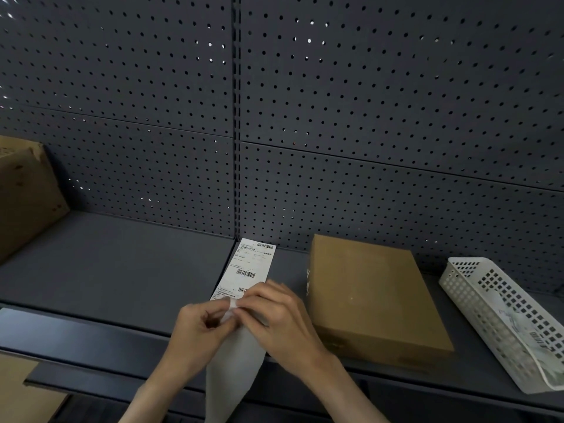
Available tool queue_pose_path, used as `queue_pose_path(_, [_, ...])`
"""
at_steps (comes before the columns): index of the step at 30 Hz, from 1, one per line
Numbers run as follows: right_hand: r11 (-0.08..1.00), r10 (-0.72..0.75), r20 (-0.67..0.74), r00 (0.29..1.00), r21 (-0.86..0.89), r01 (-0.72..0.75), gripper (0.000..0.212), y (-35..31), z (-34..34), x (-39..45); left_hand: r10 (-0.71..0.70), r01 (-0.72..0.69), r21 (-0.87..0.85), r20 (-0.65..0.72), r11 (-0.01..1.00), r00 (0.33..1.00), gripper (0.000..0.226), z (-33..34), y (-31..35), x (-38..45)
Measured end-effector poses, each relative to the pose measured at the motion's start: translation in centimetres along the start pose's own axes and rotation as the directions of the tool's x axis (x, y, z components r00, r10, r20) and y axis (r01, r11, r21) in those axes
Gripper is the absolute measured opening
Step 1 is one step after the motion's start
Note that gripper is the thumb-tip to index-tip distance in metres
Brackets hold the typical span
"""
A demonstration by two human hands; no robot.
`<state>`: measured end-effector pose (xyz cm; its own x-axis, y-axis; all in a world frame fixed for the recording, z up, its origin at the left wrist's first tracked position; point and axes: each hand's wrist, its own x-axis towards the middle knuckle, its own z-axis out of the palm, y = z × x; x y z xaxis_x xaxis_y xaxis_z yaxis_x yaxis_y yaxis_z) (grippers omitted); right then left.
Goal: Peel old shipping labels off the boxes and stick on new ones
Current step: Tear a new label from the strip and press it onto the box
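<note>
A dark grey metal shelf [122, 270] carries a flat brown cardboard box [372, 294] right of centre, a white perforated plastic basket [476, 288] far right, and a taller brown carton [24, 193] at left.

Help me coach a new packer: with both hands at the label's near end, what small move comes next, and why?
Probably pull the backing down off the label. Both hands, left and right, pinch the near end where the sheets seem to part. Most of the label looks unpeeled, and the box beside it shows a bare top.
</note>
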<state>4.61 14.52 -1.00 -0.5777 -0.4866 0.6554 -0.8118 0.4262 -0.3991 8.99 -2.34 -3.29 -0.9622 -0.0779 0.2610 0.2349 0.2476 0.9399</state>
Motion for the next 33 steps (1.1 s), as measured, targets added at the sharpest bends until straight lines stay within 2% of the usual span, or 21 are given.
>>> queue_pose_path(9, [0.966, 0.167, 0.084, 0.982, 0.188, -0.18, 0.012, -0.5, 0.1, -0.2, 0.0, 0.0, 0.011, -0.038, 1.0, 0.999, 0.05, 0.0, -0.8, -0.4])
queue_pose_path(12, [0.927, 0.231, 0.151, 0.961, 0.266, -0.264, 0.009, -0.6, 0.1, 0.1, 0.001, -0.001, 0.003, -0.027, 1.0, 1.0, 0.03, -0.2, -0.2, -0.7])
queue_pose_path(14, [0.882, 0.294, 0.155, 0.943, 0.337, -0.33, 0.008, -0.7, 0.0, 0.4, -0.01, 0.01, -0.006, -0.018, 1.0, 1.0, 0.003, -0.1, 0.5, -0.7])
queue_pose_path(16, [0.831, 0.38, 0.111, 0.918, 0.395, -0.392, 0.009, -0.6, 0.0, 0.5, -0.028, 0.028, -0.016, -0.024, 0.999, 0.999, 0.029, 0.0, 0.3, -0.7])
queue_pose_path(17, [0.803, 0.428, 0.093, 0.899, 0.418, -0.425, 0.01, -0.5, 0.0, 0.6, -0.047, 0.047, 0.013, -0.028, 0.999, 0.998, 0.035, -0.1, -0.6, -0.8])
queue_pose_path(20, [0.732, 0.527, 0.093, 0.844, 0.454, -0.508, 0.01, -0.2, 0.0, 0.6, -0.114, 0.115, 0.039, -0.03, 0.993, 0.993, 0.031, -0.4, -0.6, -1.1])
queue_pose_path(22, [0.709, 0.553, 0.114, 0.825, 0.456, -0.538, 0.01, 0.0, 0.0, 0.4, -0.149, 0.149, 0.047, 0.002, 0.988, 0.989, 0.002, -0.7, -0.8, -1.4])
queue_pose_path(24, [0.699, 0.561, 0.133, 0.817, 0.453, -0.554, 0.01, 0.0, 0.2, 0.2, -0.189, 0.189, -0.002, 0.05, 0.982, 0.981, 0.031, -0.8, -0.6, -1.6])
queue_pose_path(27, [0.716, 0.536, 0.161, 0.829, 0.433, -0.547, 0.009, -0.2, 0.5, 0.0, -0.166, 0.167, 0.005, -0.042, 0.986, 0.985, 0.052, -0.3, -0.6, -1.1])
queue_pose_path(30, [0.718, 0.533, 0.173, 0.828, 0.425, -0.551, 0.009, -0.2, 0.7, 0.1, -0.081, 0.09, 0.062, -0.124, 0.994, 0.989, 0.055, 0.1, -0.3, -0.6])
queue_pose_path(33, [0.702, 0.558, 0.159, 0.814, 0.432, -0.566, 0.008, -0.2, 0.7, 0.3, -0.086, 0.079, -0.05, -0.152, 0.996, 0.985, 0.042, 0.5, 0.1, -0.6])
